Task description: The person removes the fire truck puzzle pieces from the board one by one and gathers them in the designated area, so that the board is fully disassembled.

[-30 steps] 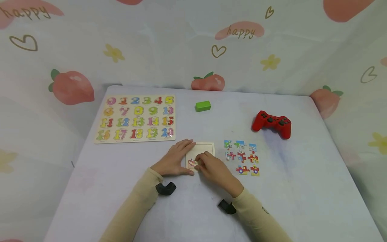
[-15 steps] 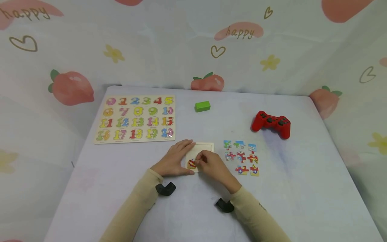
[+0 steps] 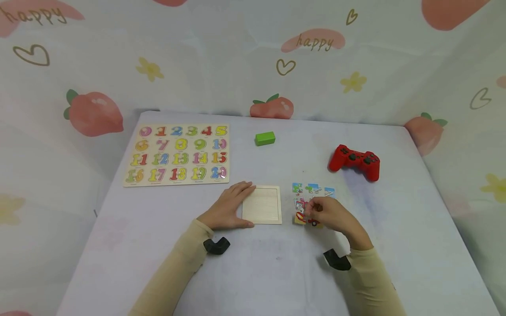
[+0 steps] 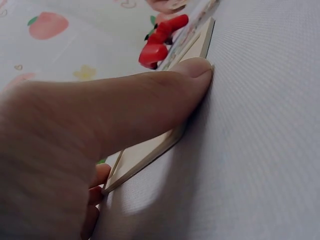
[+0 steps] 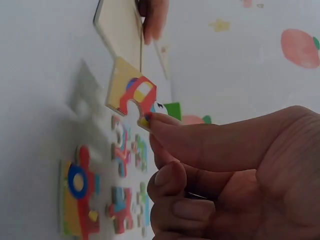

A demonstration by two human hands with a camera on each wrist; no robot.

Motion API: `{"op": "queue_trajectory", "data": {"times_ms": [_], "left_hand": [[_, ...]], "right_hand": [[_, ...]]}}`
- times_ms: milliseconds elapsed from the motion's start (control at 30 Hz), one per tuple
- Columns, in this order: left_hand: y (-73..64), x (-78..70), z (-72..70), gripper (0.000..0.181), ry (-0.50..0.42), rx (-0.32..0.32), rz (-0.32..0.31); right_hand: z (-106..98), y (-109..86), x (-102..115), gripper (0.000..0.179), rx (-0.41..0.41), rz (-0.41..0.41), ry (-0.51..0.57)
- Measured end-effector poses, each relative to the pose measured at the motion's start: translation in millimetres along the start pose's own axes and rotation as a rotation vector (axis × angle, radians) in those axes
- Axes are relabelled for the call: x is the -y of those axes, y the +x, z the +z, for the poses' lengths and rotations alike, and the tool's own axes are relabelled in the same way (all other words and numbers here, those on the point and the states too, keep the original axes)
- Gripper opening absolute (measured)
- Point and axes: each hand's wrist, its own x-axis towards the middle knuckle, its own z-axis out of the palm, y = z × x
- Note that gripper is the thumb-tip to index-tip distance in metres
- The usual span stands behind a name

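A small square wooden puzzle tray point(image 3: 261, 205) lies in front of me, its bare inside showing. My left hand point(image 3: 229, 208) holds it at the left, fingers along the upper left corner and the thumb point(image 4: 192, 70) against the near edge. To the right, my right hand point(image 3: 330, 215) pinches a jigsaw piece point(image 5: 131, 85) with yellow, red and blue print between thumb and fingertips, raised above the table. Several other jigsaw pieces point(image 3: 313, 188) lie flat beneath and behind that hand, which covers some of them. One piece point(image 5: 77, 182) shows a blue wheel.
A wooden number board point(image 3: 175, 153) lies at the back left. Behind the tray stands a green block point(image 3: 265, 138), with a red game controller point(image 3: 355, 161) at the back right. A printed cloth point(image 3: 221, 57) hangs behind the table.
My right hand has moved right with the jigsaw piece, from over the tray to above the loose pieces. The left hand has stayed on the tray.
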Motion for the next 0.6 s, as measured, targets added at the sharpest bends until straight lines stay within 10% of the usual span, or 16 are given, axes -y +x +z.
{"op": "queue_trajectory", "data": {"times_ms": [600], "left_hand": [[-0.9, -2.7, -3.0, 0.101, 0.001, 0.006, 0.008]], "right_hand": [[16, 3.2, -9, 0.008, -0.094, 0.061, -0.064]]}}
